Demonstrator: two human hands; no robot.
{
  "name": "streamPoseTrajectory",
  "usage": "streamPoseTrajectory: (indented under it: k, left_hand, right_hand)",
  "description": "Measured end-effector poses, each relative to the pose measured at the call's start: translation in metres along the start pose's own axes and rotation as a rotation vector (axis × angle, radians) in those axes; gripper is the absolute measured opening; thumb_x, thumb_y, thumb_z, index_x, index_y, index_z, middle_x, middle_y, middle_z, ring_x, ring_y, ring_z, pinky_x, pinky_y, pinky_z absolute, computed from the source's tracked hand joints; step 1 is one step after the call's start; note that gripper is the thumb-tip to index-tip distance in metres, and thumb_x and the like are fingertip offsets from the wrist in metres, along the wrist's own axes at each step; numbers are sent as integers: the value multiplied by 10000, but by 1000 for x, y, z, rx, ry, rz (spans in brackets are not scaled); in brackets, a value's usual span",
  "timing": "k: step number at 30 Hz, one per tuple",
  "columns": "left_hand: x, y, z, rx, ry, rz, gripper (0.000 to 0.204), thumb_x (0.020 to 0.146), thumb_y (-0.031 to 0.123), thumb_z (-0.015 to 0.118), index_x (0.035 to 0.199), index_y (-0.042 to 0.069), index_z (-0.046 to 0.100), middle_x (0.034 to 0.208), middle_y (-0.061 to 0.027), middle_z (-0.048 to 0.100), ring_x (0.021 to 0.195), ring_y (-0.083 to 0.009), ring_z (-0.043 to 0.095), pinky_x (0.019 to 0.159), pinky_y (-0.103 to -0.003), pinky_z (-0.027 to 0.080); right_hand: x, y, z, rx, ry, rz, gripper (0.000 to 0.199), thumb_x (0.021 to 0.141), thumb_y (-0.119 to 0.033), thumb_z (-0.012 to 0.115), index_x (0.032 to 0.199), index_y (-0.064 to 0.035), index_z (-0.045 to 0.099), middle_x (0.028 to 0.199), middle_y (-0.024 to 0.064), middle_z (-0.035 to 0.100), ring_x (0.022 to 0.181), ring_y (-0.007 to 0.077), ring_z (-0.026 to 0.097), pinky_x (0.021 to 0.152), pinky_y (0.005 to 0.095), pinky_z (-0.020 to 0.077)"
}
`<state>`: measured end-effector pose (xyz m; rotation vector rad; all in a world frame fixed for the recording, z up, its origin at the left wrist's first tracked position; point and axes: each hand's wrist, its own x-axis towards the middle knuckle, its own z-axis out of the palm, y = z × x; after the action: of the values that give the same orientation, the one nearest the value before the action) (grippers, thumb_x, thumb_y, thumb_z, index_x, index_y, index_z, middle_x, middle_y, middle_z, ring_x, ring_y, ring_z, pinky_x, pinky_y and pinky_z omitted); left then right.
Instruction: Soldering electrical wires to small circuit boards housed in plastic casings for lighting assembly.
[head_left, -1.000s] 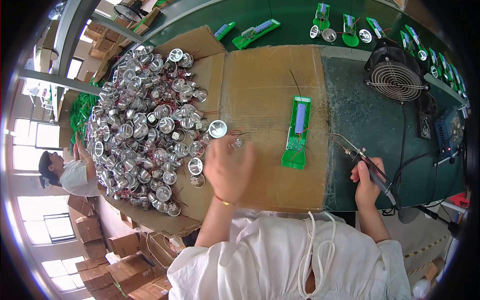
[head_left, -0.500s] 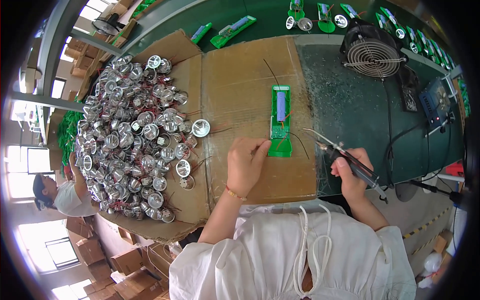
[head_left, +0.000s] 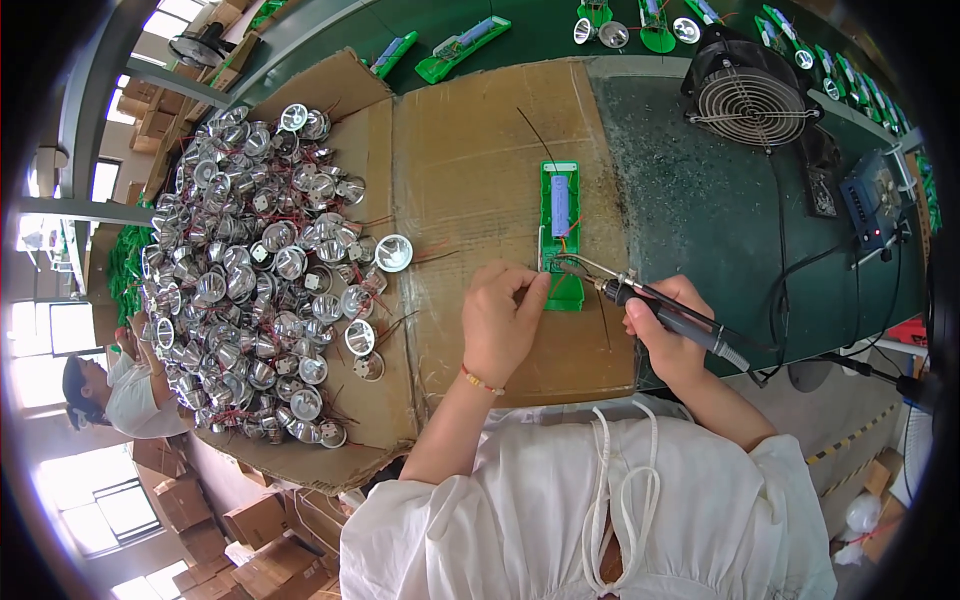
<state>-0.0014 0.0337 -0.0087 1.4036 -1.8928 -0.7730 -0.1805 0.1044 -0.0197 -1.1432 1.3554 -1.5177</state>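
Observation:
A green plastic casing [head_left: 567,293] lies lengthwise on the cardboard mat, holding a purple cylindrical battery [head_left: 560,205] and a small circuit board [head_left: 551,249] with thin red and black wires. My left hand [head_left: 503,312] is closed in a pinch at the casing's left edge beside the board; its thumb and fingertips hide part of the grip. Held in my right hand [head_left: 672,325] is a soldering iron [head_left: 680,322] with a thin curved metal feed tube above it. Its tip is at the board, close to my left fingertips; whether it touches cannot be made out.
Many silvery reflector cups [head_left: 270,270] with red wires fill a cardboard tray at left. A black fan with a grille [head_left: 752,107] and a blue soldering station [head_left: 872,208] stand at right. More green casings [head_left: 462,48] line the far side. Another person [head_left: 120,390] works at far left.
My right hand has moved left, bringing the soldering iron's tip from beside the casing to the circuit board. My left fingers have shifted slightly up along the casing's edge.

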Motion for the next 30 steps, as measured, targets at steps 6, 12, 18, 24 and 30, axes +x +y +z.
streamPoseTrajectory:
  k: [6,12,18,24,30]
  left_hand:
    - [1,-1,1,-42,11,-32,123,752,99,629,668,12,607,674,-93,565,642,-243,518,602,-336,405]
    - [3,-2,0,-48,11,-17,137,755,96,626,656,4,603,664,-100,562,617,-232,521,571,-331,406]
    - [4,0,-1,-92,-24,-72,139,763,110,626,688,-6,615,672,-104,568,598,-209,535,552,-306,419]
    - [4,-3,-1,-133,-44,-96,140,766,115,627,707,-11,621,679,-108,573,591,-197,547,544,-295,430]
    - [6,-3,-2,-131,-46,-85,139,761,108,627,691,-11,614,669,-109,569,571,-196,544,525,-294,425]
  right_hand:
    - [1,-10,1,132,56,166,146,796,-76,619,783,-3,493,628,76,583,526,84,545,477,205,443]
    - [-2,-13,-3,175,74,147,150,808,-84,608,819,3,486,644,90,580,537,99,551,479,213,450]
    - [1,-11,2,111,42,128,125,820,-89,578,824,-10,481,618,77,573,503,95,542,449,204,430]
    - [-1,-11,-1,113,22,180,151,805,-84,611,806,0,485,649,89,584,548,96,557,487,216,459]
    - [-4,-13,-5,90,137,77,133,823,-96,571,839,-11,470,614,81,561,488,107,532,447,208,431]
